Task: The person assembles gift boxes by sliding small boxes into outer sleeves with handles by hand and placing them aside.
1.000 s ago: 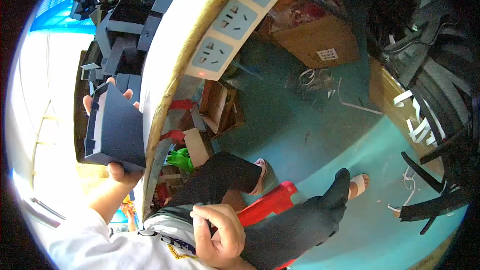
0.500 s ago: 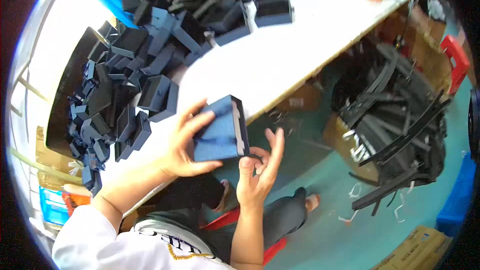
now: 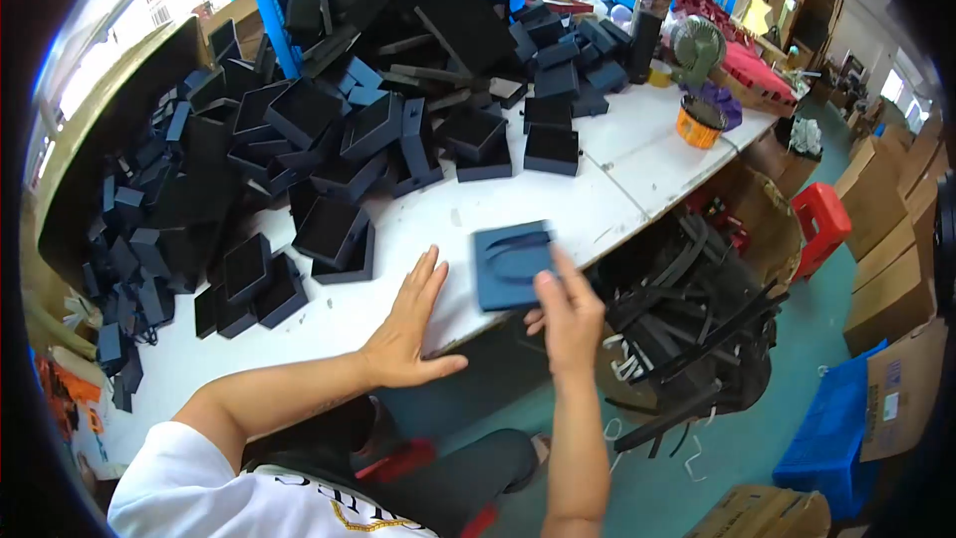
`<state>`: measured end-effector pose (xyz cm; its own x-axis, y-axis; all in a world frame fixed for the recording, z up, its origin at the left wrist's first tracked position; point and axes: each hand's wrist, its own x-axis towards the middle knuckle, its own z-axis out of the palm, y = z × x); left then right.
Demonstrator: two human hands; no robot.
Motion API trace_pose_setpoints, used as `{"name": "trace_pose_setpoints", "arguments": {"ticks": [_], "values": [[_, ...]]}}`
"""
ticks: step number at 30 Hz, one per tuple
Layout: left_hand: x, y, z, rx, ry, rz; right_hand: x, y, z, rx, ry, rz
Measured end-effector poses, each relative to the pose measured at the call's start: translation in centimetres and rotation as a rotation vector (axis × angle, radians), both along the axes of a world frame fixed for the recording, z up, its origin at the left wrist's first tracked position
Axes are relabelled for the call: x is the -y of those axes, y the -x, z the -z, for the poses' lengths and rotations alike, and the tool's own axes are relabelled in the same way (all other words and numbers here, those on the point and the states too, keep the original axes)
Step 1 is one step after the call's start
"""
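Note:
A dark blue square box [image 3: 506,269] is at the front edge of the white table [image 3: 418,224], with a curved dark shape on its top face. My right hand [image 3: 570,319] grips the box at its right side, thumb on top and fingers at the edge. To the left of the box, my left hand [image 3: 408,329] is spread with fingers apart and holds nothing; it is near the table edge. Open dark box parts [image 3: 334,231] lie on the table beyond my left hand.
A large pile of dark boxes [image 3: 378,130] covers the table's back and left. An orange basket [image 3: 698,127] and a green fan [image 3: 697,45] stand farther right. Below are a bin of black strips [image 3: 697,329], a red stool [image 3: 822,224] and a blue crate [image 3: 827,438].
The view has swung up and right over the table. My left hand has let go of the box. My right hand, earlier open beside it, now grips it.

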<state>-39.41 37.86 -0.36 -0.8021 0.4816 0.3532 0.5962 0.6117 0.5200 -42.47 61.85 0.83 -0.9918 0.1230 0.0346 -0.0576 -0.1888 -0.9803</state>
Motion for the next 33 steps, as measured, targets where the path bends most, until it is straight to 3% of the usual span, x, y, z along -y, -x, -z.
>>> {"name": "trace_pose_setpoints", "arguments": {"ticks": [6,8,10,11,12,14,17,20,23,26,29,33], "values": [[-0.3,-0.2,-1.6,0.238,0.211,0.020,-7.9,17.9,-0.5,-0.079,0.138,0.509],[-0.1,0.1,-1.5,0.283,0.165,0.028,-9.1,23.2,-0.1,-0.153,-0.100,0.615],[-0.2,0.3,-1.9,0.344,0.185,0.039,-10.2,27.3,1.2,-0.005,-0.196,0.645],[-0.3,0.4,-1.9,0.365,0.182,0.039,-10.5,28.2,1.3,0.161,-0.534,0.576],[-0.3,0.4,-2.0,0.386,0.183,0.041,-10.1,29.1,2.1,0.126,-1.064,0.660],[-0.2,0.7,-2.2,0.413,0.197,0.047,-7.5,28.8,-0.1,0.298,-1.272,0.574],[-0.2,1.0,-2.4,0.456,0.235,0.070,-6.6,28.2,-0.2,0.399,-1.192,0.601],[-0.3,1.5,-1.7,0.475,0.168,0.076,-7.3,26.5,2.0,0.149,-1.005,0.672],[-0.8,5.1,-2.5,0.503,0.165,-0.128,-7.6,26.7,2.8,0.172,-0.922,0.778],[-1.3,9.9,-3.1,0.700,0.426,-0.278,-7.8,26.9,3.9,0.060,-1.004,0.752],[-3.4,14.0,-5.5,0.918,0.702,-0.246,-7.4,26.6,3.1,0.022,-1.145,0.634],[-4.2,15.2,-6.1,1.031,0.804,-0.229,-7.5,26.7,2.7,0.024,-1.187,0.575]]}}
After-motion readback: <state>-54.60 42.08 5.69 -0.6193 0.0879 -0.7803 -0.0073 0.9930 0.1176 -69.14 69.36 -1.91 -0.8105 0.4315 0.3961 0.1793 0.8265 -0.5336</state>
